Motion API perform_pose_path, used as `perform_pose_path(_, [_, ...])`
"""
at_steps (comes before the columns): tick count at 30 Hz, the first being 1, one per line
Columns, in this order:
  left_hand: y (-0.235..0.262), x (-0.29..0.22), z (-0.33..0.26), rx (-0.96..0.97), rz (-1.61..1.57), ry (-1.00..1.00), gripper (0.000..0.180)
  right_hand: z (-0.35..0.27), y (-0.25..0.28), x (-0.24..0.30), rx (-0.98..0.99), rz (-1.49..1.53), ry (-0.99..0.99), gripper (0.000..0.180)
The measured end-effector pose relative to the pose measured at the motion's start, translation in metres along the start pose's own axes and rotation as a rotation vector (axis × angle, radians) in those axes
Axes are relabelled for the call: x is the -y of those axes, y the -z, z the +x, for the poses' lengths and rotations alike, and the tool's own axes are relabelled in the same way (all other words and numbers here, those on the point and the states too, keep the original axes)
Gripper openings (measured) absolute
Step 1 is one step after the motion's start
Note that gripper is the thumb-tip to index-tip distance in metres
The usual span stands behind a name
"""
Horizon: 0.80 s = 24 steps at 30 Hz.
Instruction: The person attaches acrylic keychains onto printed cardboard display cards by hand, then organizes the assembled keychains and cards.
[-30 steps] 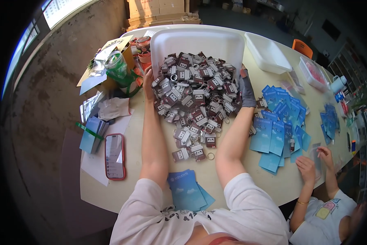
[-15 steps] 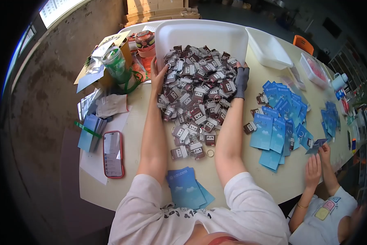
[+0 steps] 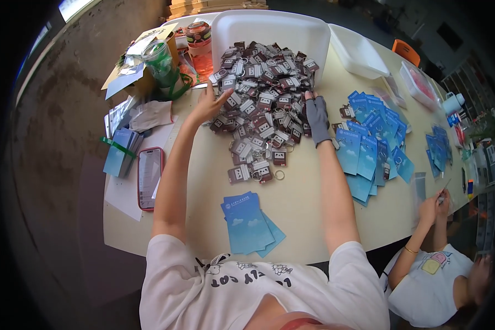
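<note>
A big heap of keychains, brown and white with a cassette-like front and metal rings, spills out of a white plastic bin onto the table. My bare left hand is at the heap's left edge, thumb and fingers apart, holding nothing. At the right edge my right hand, in a grey fingerless glove, lies stretched along the heap with its fingertips against the keychains. A small stack of blue cards with white clouds lies on the table between my forearms.
To the right are blue cards, some with keychains, and an empty white tray. A co-worker's hands hold something small. At left are a phone, banded cards, a white glove, a green jar and a bottle.
My left hand has moved off the heap's side, outward and nearer to me. My right hand has slid nearer along its edge. The whole view has shifted; the co-worker's hands have lowered a card.
</note>
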<state>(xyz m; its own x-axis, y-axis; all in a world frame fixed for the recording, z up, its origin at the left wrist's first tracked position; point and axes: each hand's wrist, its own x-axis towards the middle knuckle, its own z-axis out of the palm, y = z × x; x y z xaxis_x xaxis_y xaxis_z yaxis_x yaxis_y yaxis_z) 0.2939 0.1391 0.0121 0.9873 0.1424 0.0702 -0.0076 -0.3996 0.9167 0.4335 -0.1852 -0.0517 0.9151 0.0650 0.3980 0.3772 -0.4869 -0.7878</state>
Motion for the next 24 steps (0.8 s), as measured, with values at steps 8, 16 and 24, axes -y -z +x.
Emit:
perform_pose_path(8, [-0.078,-0.044,-0.159,0.321,0.83,-0.407,0.102,-0.088,-0.013,0.059,0.233,0.34,-0.224,0.09])
perform_pose_path(16, [-0.06,-0.017,-0.156,0.15,0.915,-0.443,0.089,-0.11,0.048,0.08,0.183,-0.182,0.064,0.084])
perform_pose_path(24, [-0.118,-0.1,-0.101,0.064,0.827,-0.858,0.055,-0.103,0.121,0.007,0.084,-0.847,0.54,0.05])
